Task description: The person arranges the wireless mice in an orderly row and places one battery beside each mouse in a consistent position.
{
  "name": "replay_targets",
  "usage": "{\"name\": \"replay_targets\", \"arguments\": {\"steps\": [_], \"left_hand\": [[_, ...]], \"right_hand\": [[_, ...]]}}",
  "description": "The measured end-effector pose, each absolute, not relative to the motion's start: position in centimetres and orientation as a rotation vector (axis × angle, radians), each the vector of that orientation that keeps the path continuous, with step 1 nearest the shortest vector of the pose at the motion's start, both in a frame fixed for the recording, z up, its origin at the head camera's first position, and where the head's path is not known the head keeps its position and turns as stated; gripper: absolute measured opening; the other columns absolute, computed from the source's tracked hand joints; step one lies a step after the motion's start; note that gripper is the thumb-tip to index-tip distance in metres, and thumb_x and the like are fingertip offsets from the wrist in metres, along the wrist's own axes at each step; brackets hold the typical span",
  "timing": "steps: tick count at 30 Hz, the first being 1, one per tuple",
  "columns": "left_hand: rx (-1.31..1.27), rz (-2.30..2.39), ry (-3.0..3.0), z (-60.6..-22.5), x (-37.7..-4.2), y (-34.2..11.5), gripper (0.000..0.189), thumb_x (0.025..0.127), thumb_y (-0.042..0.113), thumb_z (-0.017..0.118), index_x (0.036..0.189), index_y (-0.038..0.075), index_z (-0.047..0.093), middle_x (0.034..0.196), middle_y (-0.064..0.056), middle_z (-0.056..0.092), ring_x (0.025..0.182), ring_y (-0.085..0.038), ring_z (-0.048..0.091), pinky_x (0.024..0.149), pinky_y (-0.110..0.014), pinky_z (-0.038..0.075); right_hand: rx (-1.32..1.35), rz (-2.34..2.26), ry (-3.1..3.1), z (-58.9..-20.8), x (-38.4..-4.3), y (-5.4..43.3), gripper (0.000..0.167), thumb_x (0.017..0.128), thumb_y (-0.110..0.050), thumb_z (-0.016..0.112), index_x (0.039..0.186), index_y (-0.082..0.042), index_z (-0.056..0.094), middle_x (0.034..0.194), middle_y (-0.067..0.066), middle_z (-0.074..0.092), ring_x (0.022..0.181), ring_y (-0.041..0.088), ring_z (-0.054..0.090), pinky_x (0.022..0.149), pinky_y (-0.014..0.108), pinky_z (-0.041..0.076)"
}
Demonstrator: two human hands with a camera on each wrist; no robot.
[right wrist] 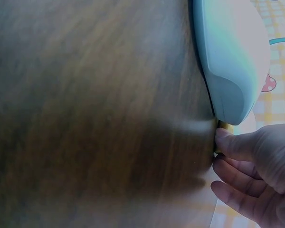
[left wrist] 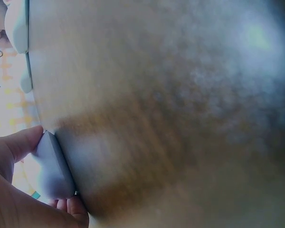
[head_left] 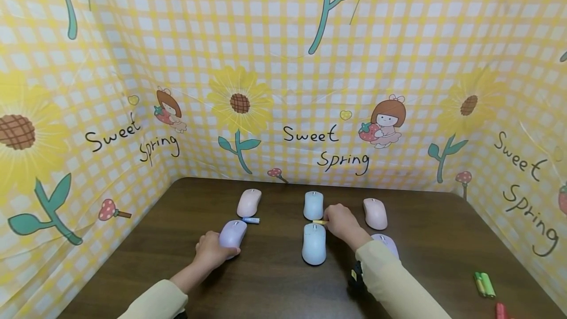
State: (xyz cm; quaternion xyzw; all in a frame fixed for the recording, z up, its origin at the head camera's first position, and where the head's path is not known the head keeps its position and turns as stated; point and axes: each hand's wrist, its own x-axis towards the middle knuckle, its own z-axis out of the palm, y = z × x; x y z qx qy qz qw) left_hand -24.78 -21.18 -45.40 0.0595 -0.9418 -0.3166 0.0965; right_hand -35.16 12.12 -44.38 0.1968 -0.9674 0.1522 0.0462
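My left hand [head_left: 211, 251] grips a lavender computer mouse [head_left: 233, 235] at the left of the table, thumb on one side and fingers on the other in the left wrist view. A blue battery [head_left: 251, 220] lies just behind that mouse, in front of a pink mouse [head_left: 249, 203]. At the middle, my right hand [head_left: 342, 220] pinches a yellow battery [head_left: 319, 222] low at the tabletop. This battery sits between two light blue mice, a back one [head_left: 313, 205] and a front one [head_left: 314, 244]; the front mouse [right wrist: 228, 61] partly covers it in the right wrist view.
Another pink mouse [head_left: 375, 213] stands right of my right hand. A second lavender mouse [head_left: 386, 244] is partly hidden by my right sleeve. Green batteries [head_left: 485, 284] and a red object [head_left: 501, 311] lie at the front right. A checked yellow cloth [head_left: 274, 63] surrounds the dark wooden table [head_left: 266, 284].
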Motion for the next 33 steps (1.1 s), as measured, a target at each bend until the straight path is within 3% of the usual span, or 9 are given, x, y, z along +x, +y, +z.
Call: {"name": "replay_targets", "arguments": {"steps": [11,33], "left_hand": [[0.162,-0.916,-2.792,-45.40,-24.73,-21.18,0.060,0.067,0.024,0.087,0.099,-0.018,0.060,0.091,-0.023,0.058,0.091,-0.040,0.050,0.082,-0.051,0.035],[0.149,-0.929,-2.787,-45.46,-24.72,-21.23,0.059,0.067,0.024,0.086,0.100,-0.017,0.061,0.091,-0.022,0.058,0.090,-0.040,0.051,0.080,-0.050,0.035]], "right_hand": [[0.575,0.478,-2.950,-44.40,-35.11,12.12,0.006,0.079,-0.002,0.076,0.081,-0.007,0.073,0.075,0.000,0.065,0.063,0.014,0.053,0.061,0.034,0.049],[0.598,0.506,-2.929,-44.16,-34.51,12.29,0.009,0.082,-0.005,0.075,0.075,-0.008,0.071,0.067,-0.003,0.061,0.058,0.014,0.049,0.057,0.031,0.045]]}}
